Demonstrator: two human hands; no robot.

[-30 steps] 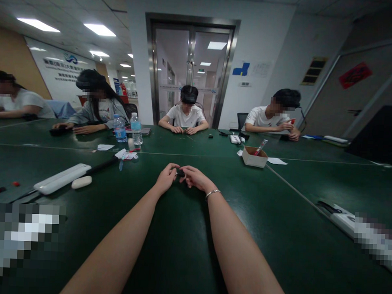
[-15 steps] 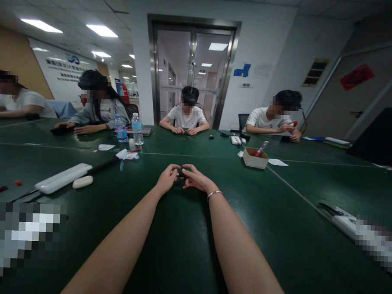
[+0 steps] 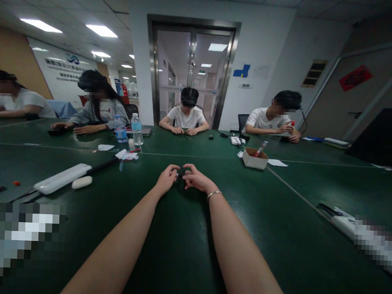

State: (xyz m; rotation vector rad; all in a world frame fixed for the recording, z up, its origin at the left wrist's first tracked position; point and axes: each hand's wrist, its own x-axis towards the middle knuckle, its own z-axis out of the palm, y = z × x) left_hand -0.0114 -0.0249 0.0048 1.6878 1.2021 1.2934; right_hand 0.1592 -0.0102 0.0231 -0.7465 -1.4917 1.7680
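Both my hands meet over the middle of the table, around a small dark object point(image 3: 181, 174) with a shiny, silvery end. Its exact kind is too small to make out. My left hand point(image 3: 166, 180) pinches the silvery end between thumb and fingers. From the other side, my right hand point(image 3: 197, 180) has its thumb and fingers curled at the dark end, with the index finger arched above it. A silver bracelet point(image 3: 214, 193) circles my right wrist.
On the green table point(image 3: 185, 233), a small open box point(image 3: 254, 161) holds a red-labelled stick. Two water bottles point(image 3: 137, 130) stand left, near paper scraps point(image 3: 126, 154). A long white case point(image 3: 63, 179) and an oval white case point(image 3: 82, 182) lie nearer. Several co-workers sit around the far side.
The fingers of my right hand have shifted slightly at the small dark object, and more of it shows. My left hand stays nearly in place.
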